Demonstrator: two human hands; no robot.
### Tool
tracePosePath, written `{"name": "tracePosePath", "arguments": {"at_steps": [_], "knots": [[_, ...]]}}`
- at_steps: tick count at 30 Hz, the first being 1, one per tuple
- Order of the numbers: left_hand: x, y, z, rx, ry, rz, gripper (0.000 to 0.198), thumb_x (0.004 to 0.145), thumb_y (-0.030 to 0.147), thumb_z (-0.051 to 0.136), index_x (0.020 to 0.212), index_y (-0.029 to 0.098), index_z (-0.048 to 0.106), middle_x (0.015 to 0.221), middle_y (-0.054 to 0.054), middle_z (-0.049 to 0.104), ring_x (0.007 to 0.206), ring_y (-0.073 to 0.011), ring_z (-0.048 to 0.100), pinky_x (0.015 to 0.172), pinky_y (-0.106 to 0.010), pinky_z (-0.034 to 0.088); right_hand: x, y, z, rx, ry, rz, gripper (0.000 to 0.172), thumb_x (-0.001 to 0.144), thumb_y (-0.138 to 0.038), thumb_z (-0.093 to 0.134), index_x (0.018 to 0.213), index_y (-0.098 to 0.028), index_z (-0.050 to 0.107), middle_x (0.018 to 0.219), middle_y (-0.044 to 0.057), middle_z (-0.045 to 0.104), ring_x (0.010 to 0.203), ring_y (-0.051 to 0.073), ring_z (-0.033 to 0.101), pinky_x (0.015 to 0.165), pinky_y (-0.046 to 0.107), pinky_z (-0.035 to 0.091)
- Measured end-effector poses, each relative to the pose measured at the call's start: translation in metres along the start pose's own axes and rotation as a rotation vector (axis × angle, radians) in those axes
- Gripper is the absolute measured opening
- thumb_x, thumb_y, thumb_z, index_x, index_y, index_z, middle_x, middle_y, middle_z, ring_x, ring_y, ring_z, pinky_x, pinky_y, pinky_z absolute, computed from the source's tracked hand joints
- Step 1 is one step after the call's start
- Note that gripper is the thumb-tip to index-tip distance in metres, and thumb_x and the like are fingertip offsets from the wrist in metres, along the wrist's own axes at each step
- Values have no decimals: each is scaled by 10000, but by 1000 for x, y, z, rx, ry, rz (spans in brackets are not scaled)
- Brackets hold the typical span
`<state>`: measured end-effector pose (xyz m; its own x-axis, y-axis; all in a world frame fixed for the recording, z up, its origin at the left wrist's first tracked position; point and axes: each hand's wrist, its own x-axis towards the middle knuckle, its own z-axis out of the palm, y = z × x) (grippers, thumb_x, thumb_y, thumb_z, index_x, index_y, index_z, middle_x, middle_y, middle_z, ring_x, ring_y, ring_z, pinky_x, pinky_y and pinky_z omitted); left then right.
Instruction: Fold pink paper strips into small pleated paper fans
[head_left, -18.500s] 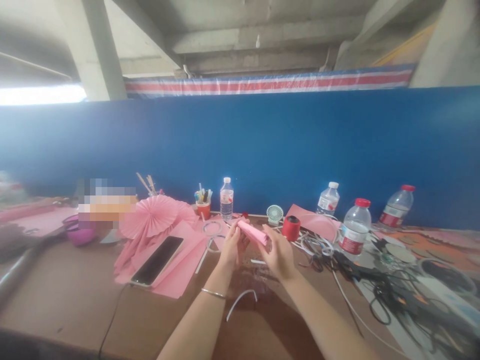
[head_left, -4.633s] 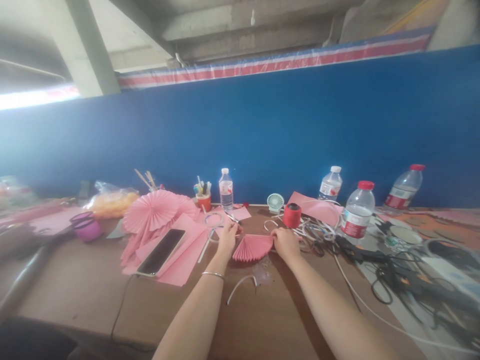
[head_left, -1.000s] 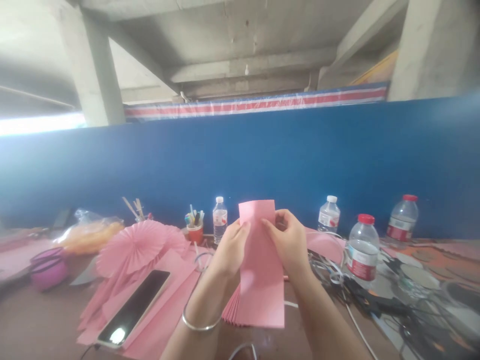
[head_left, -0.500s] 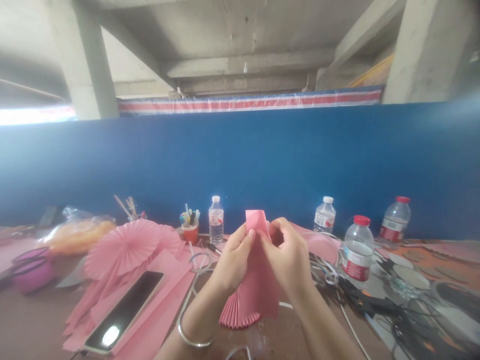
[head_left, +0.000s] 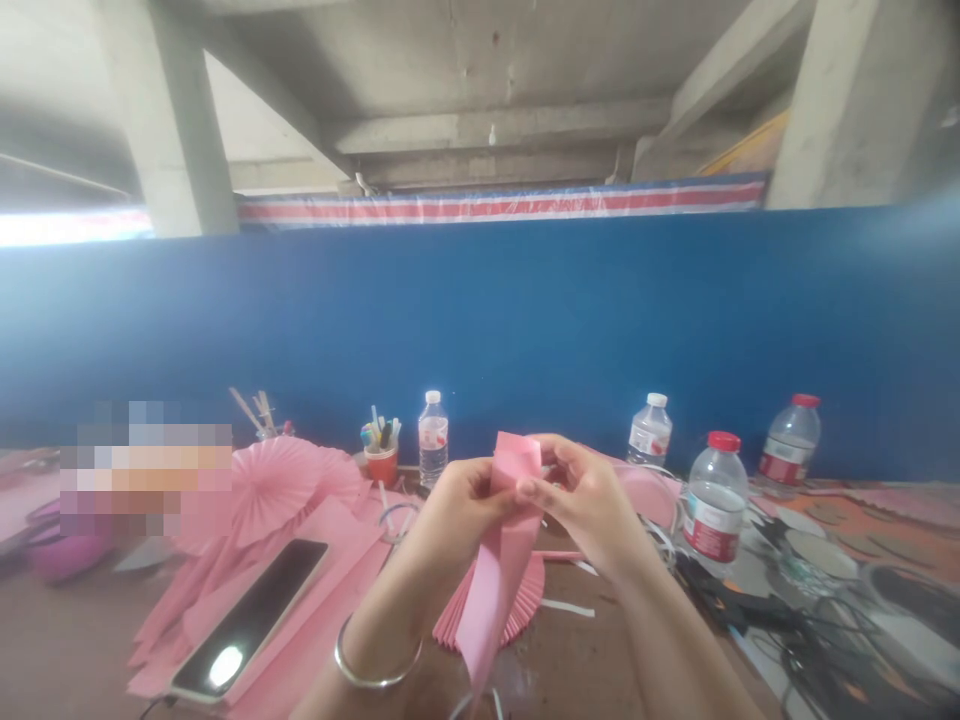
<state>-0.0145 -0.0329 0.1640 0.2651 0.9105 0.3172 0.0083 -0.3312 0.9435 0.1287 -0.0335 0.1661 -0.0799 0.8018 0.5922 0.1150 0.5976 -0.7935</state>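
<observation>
Head view: a blue wall [head_left: 525, 330] ran across the whole middle of the frame, and a brown table [head_left: 67, 640] lay along the bottom. Loose pink sheets [head_left: 337, 600] covered the table at the lower left. A tangle of dark cables [head_left: 795, 630] sprawled at the lower right. Two round pink fans [head_left: 277, 485] stood left of centre, behind a phone [head_left: 251, 620] that lay face up on the sheets with a spot of light on its screen.

Low in the centre, the pink paper strip [head_left: 499, 560] was held up above the table. Its top end was near the middle of the frame and its lower end tapered toward the bottom edge. The left hand [head_left: 457, 505] was closed on the strip's upper part from the left, with thumb and fingers pinched on the paper. The right hand [head_left: 592, 500] pinched the same top end from the right, just beside the left hand. Behind the strip, a pleated fan [head_left: 532, 597] lay half open on the table.

Along the foot of the wall stood a large red-capped bottle [head_left: 712, 497], a far red-capped bottle [head_left: 787, 442], a white-capped bottle [head_left: 649, 432] and a small bottle [head_left: 433, 440]. A red cup [head_left: 381, 464] of pens stood just left of the small bottle. A silver bracelet [head_left: 375, 672] circled the left wrist at the bottom centre.
</observation>
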Motion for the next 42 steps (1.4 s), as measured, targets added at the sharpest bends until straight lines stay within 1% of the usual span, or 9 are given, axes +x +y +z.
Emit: {"name": "tracePosePath", "arguments": {"at_steps": [2,6,9,13,16,23,29,33,42], "knots": [[-2,1,1,110,-32,19,194,728,308,616,676,122,605,648,-21,575,557,-96,480,503,-213,335,1,3,1,89,-43,53,161,695,-329,654,760,-186,619,687,3,577,623,134,531,536,231,422],[-7,5,3,249,-15,7,229,785,318,526,686,133,616,650,-27,574,577,-118,491,513,-231,353,-1,6,11,217,134,125,242,690,-374,660,629,-163,560,592,-8,534,538,116,497,472,217,395],[-9,8,10,177,-10,27,185,738,281,584,867,151,609,755,-48,609,651,-144,541,556,-243,407,-1,6,16,374,270,157,267,678,-371,676,626,-169,510,571,-22,509,492,105,474,449,215,391],[-9,5,21,15,-11,39,348,712,182,588,1056,179,536,902,-80,631,763,-184,590,630,-277,462,2,8,17,518,342,161,228,696,-368,662,736,-177,545,632,-11,533,536,121,503,465,221,416],[-7,0,24,46,31,26,338,725,156,552,1060,193,525,873,-62,648,739,-187,604,611,-277,456,4,11,14,488,346,170,250,674,-361,683,807,-174,585,668,7,571,541,126,514,470,227,426],[-9,0,23,214,18,53,308,814,211,452,1121,212,476,750,-29,646,644,-158,584,548,-245,392,8,13,8,532,389,191,274,601,-351,739,738,-151,610,651,11,590,519,116,517,441,210,414],[-10,2,28,222,68,99,465,842,250,432,1295,256,329,668,1,589,593,-131,534,551,-236,383,10,11,7,507,426,192,291,586,-364,742,749,-161,612,644,11,606,498,123,526,423,215,416],[-9,-1,28,174,65,115,462,827,256,461,1282,251,380,661,-7,563,584,-128,507,561,-242,397,10,12,4,474,417,158,268,593,-350,741,750,-164,628,679,22,626,559,142,557,462,222,437],[-9,-2,28,199,48,101,454,834,269,450,1283,246,385,732,-33,582,656,-145,536,600,-260,427,10,9,3,531,402,199,251,579,-327,754,728,-170,626,630,2,615,500,125,537,422,215,425]]}}
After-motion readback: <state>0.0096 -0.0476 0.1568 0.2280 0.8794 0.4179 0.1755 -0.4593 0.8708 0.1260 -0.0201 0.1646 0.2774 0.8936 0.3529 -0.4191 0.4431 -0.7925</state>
